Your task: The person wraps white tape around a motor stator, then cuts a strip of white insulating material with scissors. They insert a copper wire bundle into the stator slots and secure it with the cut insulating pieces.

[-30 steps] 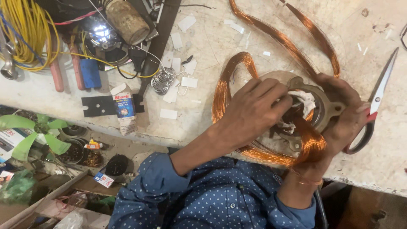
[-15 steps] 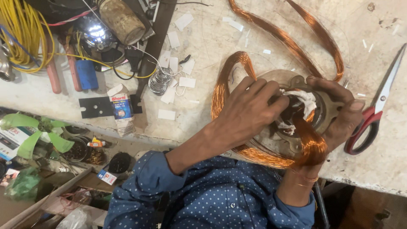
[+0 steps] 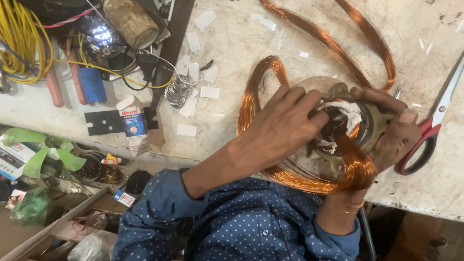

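left hand closed, fingers pressing into the motor stator at the surface edge | copper wire coil draped over stator's near side; best fed slowly, strands kept flat | right hand gripping stator's rim | red-handled scissors just right of stator

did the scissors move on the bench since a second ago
No. The red-handled scissors lie at the same angle beside the right hand and the metal motor housing; their small shift in frame matches the bench marks, so the camera moved.
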Demonstrator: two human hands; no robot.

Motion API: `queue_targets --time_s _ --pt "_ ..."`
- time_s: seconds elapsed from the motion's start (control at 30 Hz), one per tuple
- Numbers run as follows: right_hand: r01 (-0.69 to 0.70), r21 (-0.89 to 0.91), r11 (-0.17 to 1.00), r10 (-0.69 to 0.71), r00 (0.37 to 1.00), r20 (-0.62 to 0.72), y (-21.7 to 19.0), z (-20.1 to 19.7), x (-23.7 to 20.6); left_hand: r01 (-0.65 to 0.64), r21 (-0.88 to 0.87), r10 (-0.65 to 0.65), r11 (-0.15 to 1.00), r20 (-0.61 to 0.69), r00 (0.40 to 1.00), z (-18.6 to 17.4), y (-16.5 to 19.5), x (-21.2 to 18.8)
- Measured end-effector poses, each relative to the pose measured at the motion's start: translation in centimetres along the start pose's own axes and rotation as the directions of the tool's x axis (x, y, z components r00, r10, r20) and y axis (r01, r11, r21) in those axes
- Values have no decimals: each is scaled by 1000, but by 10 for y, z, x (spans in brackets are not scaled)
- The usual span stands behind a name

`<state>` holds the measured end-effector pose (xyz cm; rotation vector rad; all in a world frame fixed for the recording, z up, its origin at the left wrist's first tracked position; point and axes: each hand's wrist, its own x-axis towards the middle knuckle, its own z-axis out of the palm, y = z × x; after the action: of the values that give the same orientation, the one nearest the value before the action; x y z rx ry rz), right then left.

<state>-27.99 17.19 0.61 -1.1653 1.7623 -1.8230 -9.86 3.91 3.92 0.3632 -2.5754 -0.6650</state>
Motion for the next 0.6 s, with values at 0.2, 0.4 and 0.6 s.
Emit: queue_targets --time_s 0.2,0.4,0.6 --pt "39 139 990 -35 999 -36 31 -10 -5 -15 47 16 999 -19 1000 -1 1 6" --pt "79 100 992 -88 992 91 28 -16 3 43 16 -44 999 57 997 -6 8 11" --pt "270 -170 948 -241 955 173 -1 3 6 -29 -132 7 991 -161 987 -12 2 10"
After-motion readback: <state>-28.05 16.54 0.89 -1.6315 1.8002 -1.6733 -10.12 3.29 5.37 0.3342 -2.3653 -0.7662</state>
